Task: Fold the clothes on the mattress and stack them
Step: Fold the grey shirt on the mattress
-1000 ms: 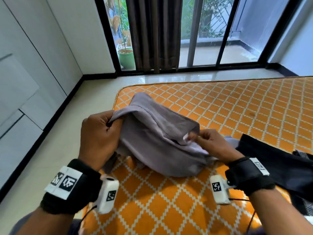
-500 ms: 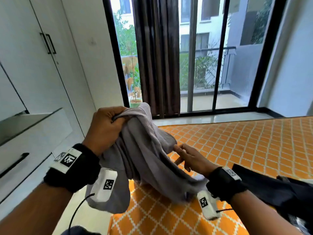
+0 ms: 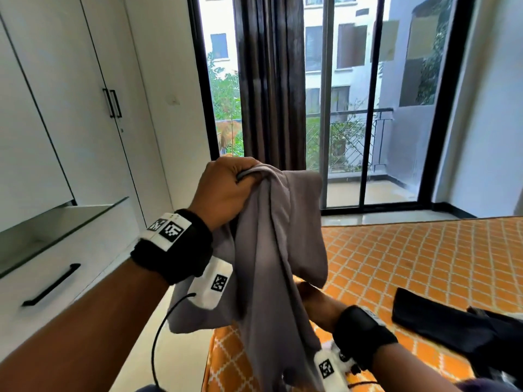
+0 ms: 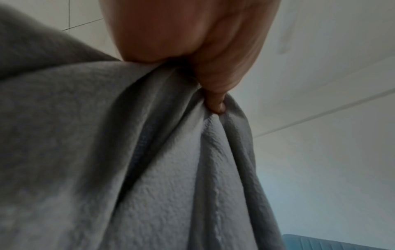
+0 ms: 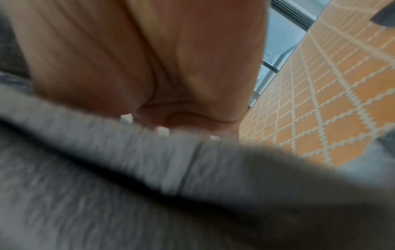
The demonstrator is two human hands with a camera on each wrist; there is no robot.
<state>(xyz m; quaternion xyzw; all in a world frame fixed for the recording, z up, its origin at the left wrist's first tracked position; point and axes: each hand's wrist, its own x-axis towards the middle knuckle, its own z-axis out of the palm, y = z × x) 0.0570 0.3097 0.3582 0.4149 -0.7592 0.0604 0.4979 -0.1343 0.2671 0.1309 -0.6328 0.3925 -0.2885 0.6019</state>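
Observation:
My left hand (image 3: 240, 178) is raised in front of the window and grips a bunched fold of the grey garment (image 3: 271, 250), which hangs down from it in long creases. The left wrist view shows the fingers (image 4: 213, 71) curled into the same grey cloth (image 4: 149, 169). My right hand (image 3: 312, 297) is lower, mostly hidden behind the hanging cloth. In the blurred right wrist view its fingers (image 5: 181, 121) curl onto an edge of the garment (image 5: 149, 177). The orange patterned mattress (image 3: 410, 250) lies below and to the right.
Dark clothes (image 3: 452, 332) lie in a heap on the mattress at the right. White wardrobe doors and a drawer unit (image 3: 56, 273) stand on the left. A dark curtain (image 3: 271, 80) and glass sliding doors are ahead, with tiled floor between them and the mattress.
My left hand has lifted the grey garment off the mattress to chest height. My right hand has slid down and under the hanging cloth. My head has tilted up.

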